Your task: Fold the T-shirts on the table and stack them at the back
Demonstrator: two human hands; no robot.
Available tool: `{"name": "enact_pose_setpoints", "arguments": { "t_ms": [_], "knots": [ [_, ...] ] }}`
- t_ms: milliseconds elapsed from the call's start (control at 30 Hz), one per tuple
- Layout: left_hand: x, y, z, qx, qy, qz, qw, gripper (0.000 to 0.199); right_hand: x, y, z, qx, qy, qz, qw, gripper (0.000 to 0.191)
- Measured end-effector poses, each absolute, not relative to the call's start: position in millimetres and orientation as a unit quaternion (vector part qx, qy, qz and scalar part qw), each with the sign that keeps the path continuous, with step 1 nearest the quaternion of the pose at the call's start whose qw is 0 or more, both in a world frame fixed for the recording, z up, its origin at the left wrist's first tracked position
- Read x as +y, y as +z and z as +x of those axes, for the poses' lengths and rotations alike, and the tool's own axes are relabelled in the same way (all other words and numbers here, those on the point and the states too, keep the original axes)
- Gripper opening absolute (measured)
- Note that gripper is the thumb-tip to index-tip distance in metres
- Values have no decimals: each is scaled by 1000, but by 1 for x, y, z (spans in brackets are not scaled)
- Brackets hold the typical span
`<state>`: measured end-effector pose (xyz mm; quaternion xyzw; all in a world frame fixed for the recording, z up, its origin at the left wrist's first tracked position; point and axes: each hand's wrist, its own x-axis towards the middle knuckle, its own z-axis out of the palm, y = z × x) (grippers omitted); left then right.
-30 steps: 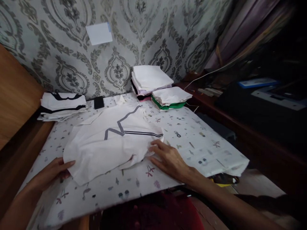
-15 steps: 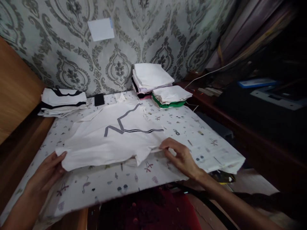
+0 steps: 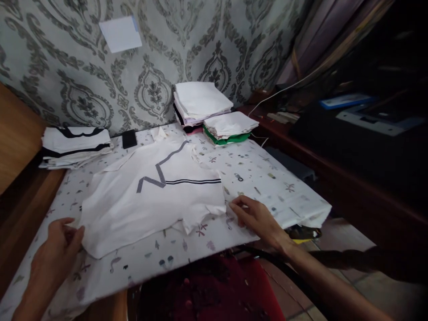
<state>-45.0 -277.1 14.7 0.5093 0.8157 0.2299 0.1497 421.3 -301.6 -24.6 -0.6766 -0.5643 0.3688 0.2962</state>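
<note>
A white T-shirt point(image 3: 117, 209) with dark striped lines lies spread on the patterned tablecloth, its sleeve edge a little rumpled at the near right. Beside the shirt's lower left corner, my left hand point(image 3: 58, 245) has its thumb and forefinger apart, with no cloth visible between them. My right hand point(image 3: 259, 220) hovers just right of the sleeve, fingers bent and apart, a small gap between fingertips and fabric.
Folded white clothes with black trim point(image 3: 76, 145) sit at the back left, near a black phone-like object point(image 3: 129, 138). Two folded piles, a taller one point(image 3: 202, 100) and one with green cloth point(image 3: 230, 127), stand at the back. A dark red chair point(image 3: 200, 294) is below the table's front edge.
Both hands have let go of the T-shirt, which now lies flatter, its sleeve lowered onto the table. My left hand has moved down and slightly left. The view has shifted a little.
</note>
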Motion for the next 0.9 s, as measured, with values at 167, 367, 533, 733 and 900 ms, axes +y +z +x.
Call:
{"name": "enact_pose_setpoints", "arguments": {
  "t_ms": [167, 367, 533, 733, 900],
  "knots": [
    [-295, -1, 48, 578, 201, 757, 231, 26, -292, -27, 406, -639, 343, -641, 249, 34],
    [-295, -42, 143, 419, 194, 877, 133, 22, -289, -30, 386, -629, 358, -585, 366, 20],
    [-286, -10, 144, 434, 218, 795, 365, 25, -300, -19, 382, -414, 554, -517, 504, 30],
    [-262, 27, 120, 373, -18, 675, 636, 33, -324, -13, 397, -418, 655, -497, 386, 36],
    [-160, 37, 118, 405, -33, 766, 498, 36, -315, -15, 421, -565, 581, -542, 225, 35]
  ]
}}
